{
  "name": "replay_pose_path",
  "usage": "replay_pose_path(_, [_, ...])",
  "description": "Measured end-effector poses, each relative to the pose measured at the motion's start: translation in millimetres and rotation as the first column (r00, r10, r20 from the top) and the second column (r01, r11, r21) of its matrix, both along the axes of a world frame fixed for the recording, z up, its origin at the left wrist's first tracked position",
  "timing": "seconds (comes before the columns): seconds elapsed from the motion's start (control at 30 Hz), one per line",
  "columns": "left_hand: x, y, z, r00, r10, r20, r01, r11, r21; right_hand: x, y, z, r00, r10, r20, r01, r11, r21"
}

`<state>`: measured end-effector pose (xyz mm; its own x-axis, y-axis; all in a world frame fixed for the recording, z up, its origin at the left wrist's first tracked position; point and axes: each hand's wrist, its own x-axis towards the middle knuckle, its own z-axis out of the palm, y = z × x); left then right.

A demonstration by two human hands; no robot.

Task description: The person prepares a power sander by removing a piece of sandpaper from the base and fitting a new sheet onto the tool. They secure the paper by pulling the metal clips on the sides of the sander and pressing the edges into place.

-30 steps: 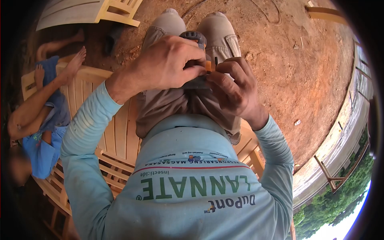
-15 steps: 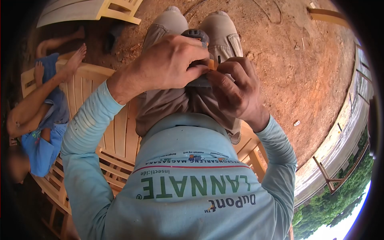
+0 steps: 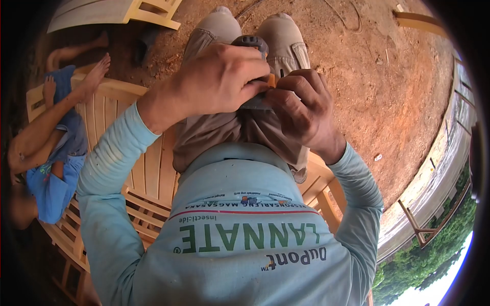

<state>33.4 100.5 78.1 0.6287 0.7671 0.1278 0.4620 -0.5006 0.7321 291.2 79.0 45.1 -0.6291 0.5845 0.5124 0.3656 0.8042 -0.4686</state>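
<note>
Between my thighs rests a dark grey power tool with orange parts (image 3: 250,42), mostly covered by my hands, so its exact kind is hidden. My left hand (image 3: 217,81) is closed over it, with thumb and index finger pinched beside a small orange piece (image 3: 271,80). My right hand (image 3: 303,107) is closed too, its thumb and bent fingers pinching at the other side of that piece. A thin black part sticks up just above my right fingers. Whatever lies between the fingertips is largely hidden.
I sit on a slatted wooden bench (image 3: 153,163). On its left part another person in blue clothes (image 3: 56,183) reclines with bare legs up. Pale wooden furniture (image 3: 97,14) stands at top left. Brown dirt ground (image 3: 377,107) stretches right, with a wooden piece (image 3: 421,22) at top right.
My right hand has shifted slightly up and to the right, its fingers curling a little differently. The orange piece has moved slightly right. My left hand stays nearly where it was.
</note>
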Motion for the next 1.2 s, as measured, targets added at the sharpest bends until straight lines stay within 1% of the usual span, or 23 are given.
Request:
replay_pose_path(0.13, [1, -9, 2, 0.999, -0.001, -0.038, 0.006, 0.994, 0.111, -3, -3, -1, 0.997, -0.067, -0.046, 0.062, 0.993, -0.103])
replay_pose_path(0.27, [2, -16, 7, 0.997, 0.021, -0.075, -0.004, 0.975, 0.223, -6, -6, 1, 0.992, -0.097, -0.083, 0.081, 0.981, -0.174])
replay_pose_path(0.37, [-1, -18, 5, 0.999, 0.035, -0.028, -0.028, 0.97, 0.243, -8, -6, 6, 0.99, -0.109, -0.09, 0.085, 0.967, -0.24])
replay_pose_path(0.43, [-3, -19, 4, 0.995, 0.081, 0.059, -0.092, 0.972, 0.215, -10, -6, 9, 0.988, -0.128, -0.092, 0.095, 0.951, -0.295])
replay_pose_path(0.47, [-4, -20, 4, 0.989, 0.105, 0.102, -0.123, 0.972, 0.198, -9, -5, 9, 0.989, -0.12, -0.089, 0.09, 0.955, -0.283])
replay_pose_path(0.57, [-12, -24, 9, 0.986, 0.118, 0.116, -0.146, 0.951, 0.272, -7, -3, 9, 0.992, -0.095, -0.077, 0.074, 0.966, -0.249])
replay_pose_path(0.67, [-19, -36, 17, 0.997, 0.082, 0.003, -0.079, 0.949, 0.305, -6, -2, 10, 0.996, -0.067, -0.057, 0.053, 0.976, -0.213])
replay_pose_path(0.77, [-15, -53, 10, 0.988, 0.142, -0.058, -0.118, 0.945, 0.304, -5, 0, 9, 0.998, -0.041, -0.045, 0.033, 0.985, -0.171])
replay_pose_path(0.87, [-12, -62, 1, 0.973, 0.225, -0.048, -0.197, 0.923, 0.33, -3, 4, 6, 0.999, -0.008, -0.054, 0.0, 0.99, -0.143])
replay_pose_path(0.93, [-9, -65, 3, 0.969, 0.244, -0.038, -0.218, 0.917, 0.335, -3, 4, 5, 0.999, -0.005, -0.044, -0.001, 0.992, -0.129])
replay_pose_path(1.07, [-4, -71, -4, 0.953, 0.304, 0.006, -0.287, 0.892, 0.349, -4, 2, 5, 1.0, -0.021, -0.016, 0.02, 0.995, -0.102])
replay_pose_path(1.13, [-3, -72, -4, 0.948, 0.318, 0.006, -0.3, 0.889, 0.346, -4, 1, 4, 0.999, -0.036, -0.016, 0.034, 0.994, -0.103])
replay_pose_path(1.2, [-2, -72, -5, 0.944, 0.331, 0.013, -0.315, 0.886, 0.341, -5, 0, 8, 0.998, -0.054, 0.013, 0.055, 0.996, -0.066])
